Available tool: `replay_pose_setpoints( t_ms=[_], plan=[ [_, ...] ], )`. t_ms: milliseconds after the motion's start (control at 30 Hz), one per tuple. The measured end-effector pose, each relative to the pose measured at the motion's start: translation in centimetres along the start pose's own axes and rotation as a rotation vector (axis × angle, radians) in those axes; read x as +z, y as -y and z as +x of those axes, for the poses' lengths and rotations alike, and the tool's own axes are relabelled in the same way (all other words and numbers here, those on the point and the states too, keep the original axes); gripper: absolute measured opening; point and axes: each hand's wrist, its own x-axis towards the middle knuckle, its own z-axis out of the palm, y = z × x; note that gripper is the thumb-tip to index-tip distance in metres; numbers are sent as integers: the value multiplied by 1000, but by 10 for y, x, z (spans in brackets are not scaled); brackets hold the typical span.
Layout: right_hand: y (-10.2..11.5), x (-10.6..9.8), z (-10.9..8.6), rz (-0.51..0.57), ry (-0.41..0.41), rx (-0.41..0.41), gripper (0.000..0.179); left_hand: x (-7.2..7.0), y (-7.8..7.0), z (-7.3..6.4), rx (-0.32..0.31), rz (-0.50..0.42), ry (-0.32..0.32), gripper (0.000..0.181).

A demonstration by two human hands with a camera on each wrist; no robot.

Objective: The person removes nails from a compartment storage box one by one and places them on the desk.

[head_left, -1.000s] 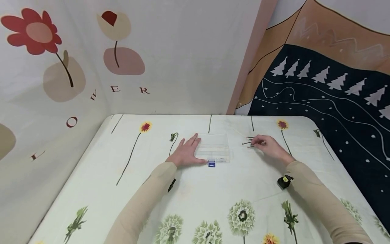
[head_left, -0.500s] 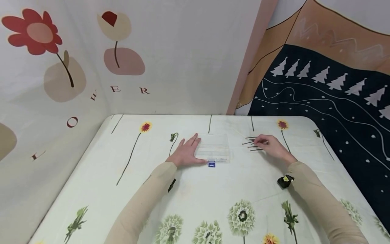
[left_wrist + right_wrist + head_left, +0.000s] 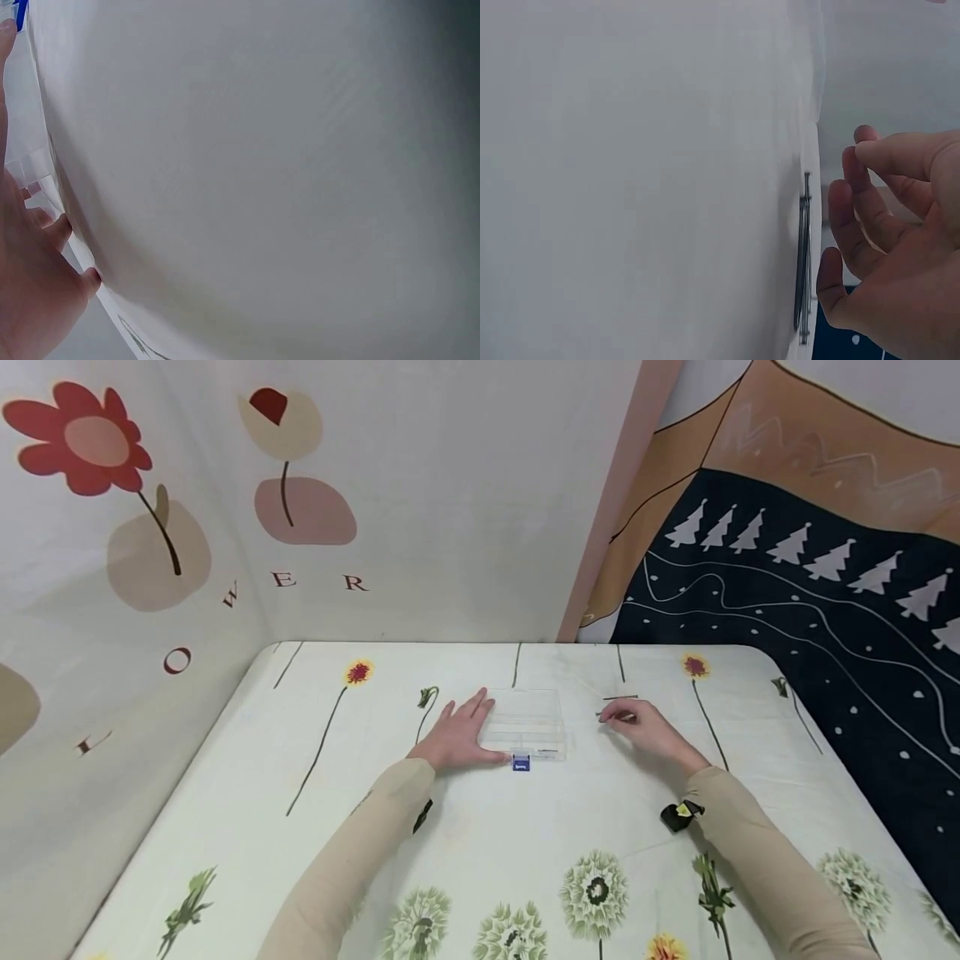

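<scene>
Your right hand (image 3: 637,723) is narrowed by the nails (image 3: 621,697) on the bench (image 3: 525,818), can't tell if it's got one, your left hand (image 3: 459,735) is spread against the clear box (image 3: 528,720), no nails visible inside, so probably early days.

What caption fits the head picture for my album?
Left hand against a clear compartment box, right hand near slim nails on a flowery tablecloth.

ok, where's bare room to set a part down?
Most room: tablecloth in front of the compartment box, between left sleeve and right sleeve. Also left of the left hand. Only a narrow gap between box and right hand. Crowded: around the right hand, where nails lie.
</scene>
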Motion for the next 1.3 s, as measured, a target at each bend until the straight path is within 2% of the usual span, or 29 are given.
replay_pose_setpoints(
  t_ms=[233,500,800,1133,1300],
  plan=[
    [10,13,5,47,34,-10,13,1,1,1,6,-3,-2,107],
    [25,24,10,51,94,-16,17,0,1,1,4,-12,-2,108],
    [39,33,11,-50,198,-107,19,-2,0,-1,5,-11,4,107],
    [50,38,4,-81,296,-51,25,3,3,1,5,-28,-24,109],
    [53,41,1,-97,371,-13,35,4,4,3,5,-26,-13,110]
  ],
)
